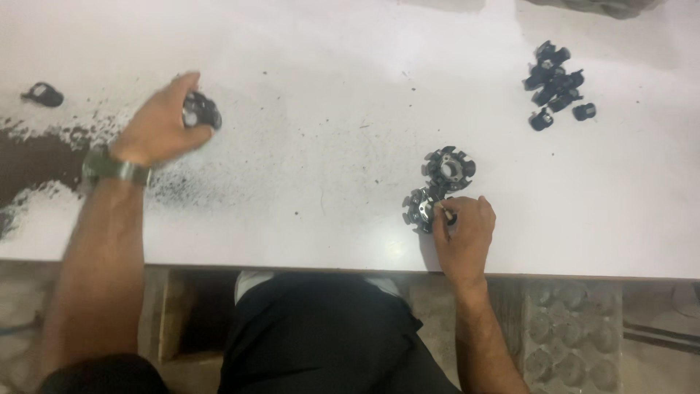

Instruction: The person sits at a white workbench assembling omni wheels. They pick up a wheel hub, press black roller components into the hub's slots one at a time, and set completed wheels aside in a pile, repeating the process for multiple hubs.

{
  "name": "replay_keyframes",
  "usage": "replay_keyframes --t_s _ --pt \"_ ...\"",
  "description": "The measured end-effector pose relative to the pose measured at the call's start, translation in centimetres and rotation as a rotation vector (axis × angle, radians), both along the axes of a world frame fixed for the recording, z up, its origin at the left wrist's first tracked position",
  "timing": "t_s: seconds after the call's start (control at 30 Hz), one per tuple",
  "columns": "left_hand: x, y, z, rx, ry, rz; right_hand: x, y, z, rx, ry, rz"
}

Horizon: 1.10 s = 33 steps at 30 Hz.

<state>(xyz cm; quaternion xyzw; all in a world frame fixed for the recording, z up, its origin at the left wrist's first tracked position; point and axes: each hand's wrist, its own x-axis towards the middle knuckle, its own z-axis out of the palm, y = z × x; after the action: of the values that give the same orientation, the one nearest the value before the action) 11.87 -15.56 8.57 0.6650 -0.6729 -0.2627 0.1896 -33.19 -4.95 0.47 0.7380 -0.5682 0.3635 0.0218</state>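
Note:
My left hand (157,122) reaches out over the left side of the white table (328,95) and grips a round black toothed part (202,111). My right hand (464,232) rests near the table's front edge and pinches a small black piece (450,218) against a second round black toothed part (421,207). A third round toothed part (448,166) with a hole in its middle lies just behind that one, apart from my fingers. I wear a watch with a green strap (115,167) on the left wrist.
A heap of several small black pieces (555,84) lies at the back right. One lone black piece (44,94) sits at the far left. Dark powder and a worn dark patch (44,164) cover the table's left side. A clear moulded tray (572,339) is below the front edge.

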Motion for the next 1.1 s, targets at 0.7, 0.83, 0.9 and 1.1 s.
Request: replay_keyframes --t_s 0.7,0.83,0.9,1.1 --pt "-18.9 14.1 -6.3 -0.295 0.066 -0.198 7.1 3.4 -0.7 0.145 -0.248 0.308" --pt "-16.6 13.9 -6.8 -0.275 0.14 -0.188 7.3 3.1 0.7 0.156 -0.148 0.298" --pt "-15.0 13.8 -5.8 -0.221 -0.03 -0.188 7.4 3.0 0.7 0.191 -0.135 0.31" --pt "-11.9 15.3 -0.3 -0.196 -0.231 -0.28 7.7 2.1 -0.8 0.115 -0.195 0.297"
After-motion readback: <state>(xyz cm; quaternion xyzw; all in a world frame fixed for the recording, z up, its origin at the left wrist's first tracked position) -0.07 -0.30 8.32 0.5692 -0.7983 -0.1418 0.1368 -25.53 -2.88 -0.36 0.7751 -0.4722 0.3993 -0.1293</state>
